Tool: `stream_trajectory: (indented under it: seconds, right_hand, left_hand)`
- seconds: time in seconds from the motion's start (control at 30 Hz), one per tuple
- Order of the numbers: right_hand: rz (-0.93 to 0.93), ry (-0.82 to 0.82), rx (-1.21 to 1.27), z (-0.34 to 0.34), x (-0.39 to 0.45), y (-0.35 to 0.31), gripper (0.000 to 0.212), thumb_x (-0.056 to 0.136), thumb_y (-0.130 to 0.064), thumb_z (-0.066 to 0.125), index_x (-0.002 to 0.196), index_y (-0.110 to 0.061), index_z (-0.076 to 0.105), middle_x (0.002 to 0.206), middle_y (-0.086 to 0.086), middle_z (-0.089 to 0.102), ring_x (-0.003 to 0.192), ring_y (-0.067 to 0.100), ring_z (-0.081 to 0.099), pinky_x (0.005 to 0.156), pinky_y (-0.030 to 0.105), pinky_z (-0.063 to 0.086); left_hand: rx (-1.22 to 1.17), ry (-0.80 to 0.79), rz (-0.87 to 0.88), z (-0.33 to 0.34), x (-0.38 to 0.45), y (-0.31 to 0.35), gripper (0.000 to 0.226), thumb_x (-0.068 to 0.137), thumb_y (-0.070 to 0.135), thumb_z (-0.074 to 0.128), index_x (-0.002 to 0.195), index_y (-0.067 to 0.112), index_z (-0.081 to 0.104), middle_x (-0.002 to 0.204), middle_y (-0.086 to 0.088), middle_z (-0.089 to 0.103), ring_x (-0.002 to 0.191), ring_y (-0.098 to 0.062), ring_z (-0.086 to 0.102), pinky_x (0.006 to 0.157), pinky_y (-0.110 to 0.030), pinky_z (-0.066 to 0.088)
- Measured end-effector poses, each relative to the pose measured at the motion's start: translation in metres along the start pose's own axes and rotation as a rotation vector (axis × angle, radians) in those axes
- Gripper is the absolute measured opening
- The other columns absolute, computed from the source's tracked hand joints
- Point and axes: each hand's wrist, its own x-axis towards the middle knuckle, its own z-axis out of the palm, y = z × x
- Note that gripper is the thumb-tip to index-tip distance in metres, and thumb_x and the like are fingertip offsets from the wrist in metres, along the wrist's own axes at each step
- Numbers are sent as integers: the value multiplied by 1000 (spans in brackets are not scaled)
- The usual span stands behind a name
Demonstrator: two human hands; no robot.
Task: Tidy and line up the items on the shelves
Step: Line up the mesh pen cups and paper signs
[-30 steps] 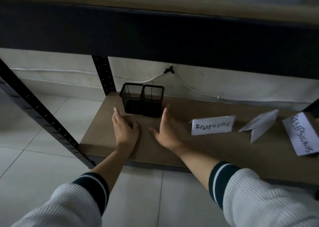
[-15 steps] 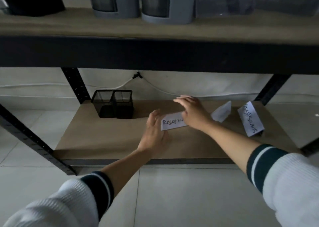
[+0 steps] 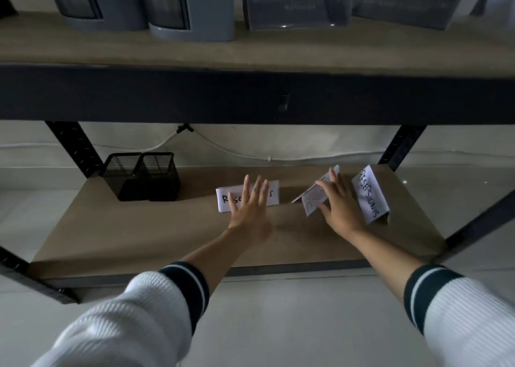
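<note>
— Paper tent cards, three of them, on the lower shelf (image 3: 167,235) — which one does the next move turn on?

— The middle card (image 3: 313,203), I'd say. It lies right under the right hand (image 3: 338,207), skewed: its long axis runs diagonally, from near the thumb up and away past the fingertips, while the left card (image 3: 271,192) sits square to the shelf's front edge.

— How is the right hand set?

— Fingers spread and fairly straight, laid over the card's far slope, thumb at its near corner. Whether it pinches the fold or only presses on it I cannot tell.

— And the left hand (image 3: 249,205)?

— Flat and wide, fingers fanned across the front of the left card, hiding the middle of the lettering. It holds nothing.

— The third?

— The right-most card (image 3: 370,196) stands just beyond the right hand's little-finger side, long axis pointing front to back, lettering running down it — turned a quarter off the row.

— So what does lining up call for?

— Probably swinging the middle card until its long edge matches the left one. The right hand is plainly the nearer. The mesh pen holders (image 3: 145,177) sit well off past the left hand, already side by side.
</note>
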Motion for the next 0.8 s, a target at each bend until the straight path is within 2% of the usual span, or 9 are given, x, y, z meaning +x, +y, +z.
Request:
stream_trajectory:
  seconds: [0.13, 0.2, 0.27, 0.33, 0.4, 0.53, 0.63, 0.8]
  right_hand:
    - [15, 42, 45, -6, 12, -14, 46, 83, -23, 71, 123, -13, 50, 153, 11, 29, 144, 33, 17, 106, 45, 34]
    - [38, 77, 122, -5, 17, -20, 46, 79, -22, 75, 119, -11, 54, 143, 11, 43, 139, 35, 27, 101, 45, 38]
    - [77, 130, 191, 0, 24, -24, 45, 72, -22, 81, 109, -10, 59, 123, 11, 56, 125, 38, 43, 91, 49, 45]
    - [100, 173, 217, 6, 33, -28, 41, 66, -22, 84, 98, -10, 62, 105, 9, 62, 110, 37, 52, 84, 43, 45]
    - [90, 208, 241, 12, 39, -34, 36, 65, -21, 84, 92, -10, 64, 95, 7, 64, 98, 32, 55, 79, 35, 39]
    - [88, 253, 283, 23, 45, -57, 30, 68, -18, 82, 91, -12, 63, 95, 3, 63, 97, 26, 53, 87, 40, 35]
    - [109, 228, 300, 28, 53, -73, 29, 70, -19, 81, 91, -12, 62, 96, 3, 62, 100, 26, 52, 98, 47, 33]
    - [163, 179, 313, 31, 66, -95, 27, 73, -17, 79, 82, -15, 53, 84, -5, 52, 101, 25, 50, 107, 59, 20]
  left_hand:
    - [20, 62, -6, -3, 5, -18, 85, 95, 38, 47, 149, 12, -13, 158, -2, -17, 141, -26, -25, 110, -59, -3]
    - [4, 103, -24, -5, 4, -28, 84, 94, 36, 48, 150, 12, -10, 158, -1, -13, 142, -25, -24, 109, -59, -4]
    - [0, 130, -34, -4, 4, -37, 83, 94, 35, 49, 150, 13, -8, 159, -1, -10, 142, -24, -23, 110, -58, -5]
    - [2, 151, -39, -3, 4, -46, 83, 94, 34, 50, 151, 14, -6, 159, 0, -8, 142, -23, -23, 111, -57, -4]
    - [4, 177, -38, -1, 3, -53, 82, 93, 35, 51, 151, 15, -4, 159, 0, -7, 143, -21, -23, 113, -57, -2]
    - [-22, 195, -66, -1, 5, -62, 81, 92, 32, 55, 152, 18, 2, 159, 1, -8, 142, -20, -24, 113, -59, 4]
    - [-15, 187, -96, -4, 11, -67, 83, 91, 32, 57, 152, 20, 1, 158, 1, -13, 141, -20, -27, 111, -60, 2]
    - [-44, 158, -100, -8, 20, -78, 88, 88, 28, 60, 152, 20, 0, 159, 0, -10, 142, -22, -24, 112, -62, 4]
